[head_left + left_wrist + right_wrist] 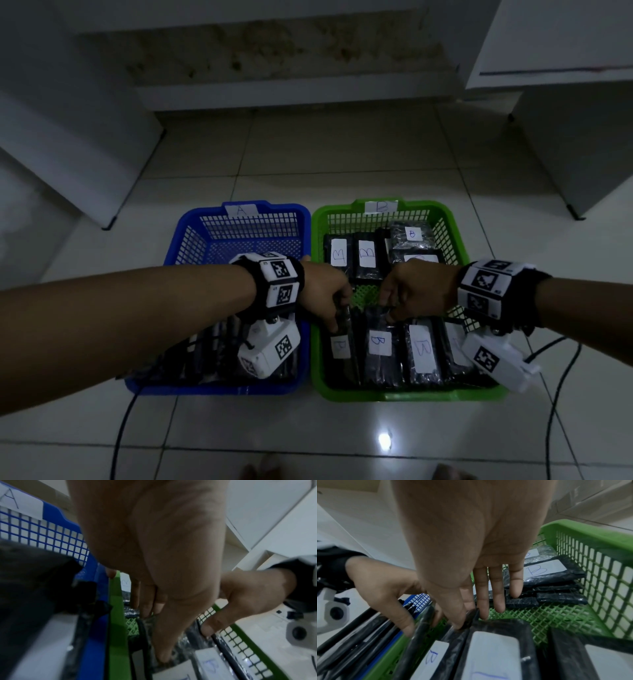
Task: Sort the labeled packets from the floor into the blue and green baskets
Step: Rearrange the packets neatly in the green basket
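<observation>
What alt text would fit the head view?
Both hands, left hand and right hand, grip black packets marked B inside a green basket. A blue basket marked A sits beside it on a tiled floor.

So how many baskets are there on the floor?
2. The blue basket, marked A, sits on the left. The green basket, marked B, sits right beside it on the right. No other basket shows in any view.

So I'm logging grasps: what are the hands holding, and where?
Both hold black plastic-wrapped packets in the green basket: left hand one's far end, right hand its neighbour's far edge.
</observation>
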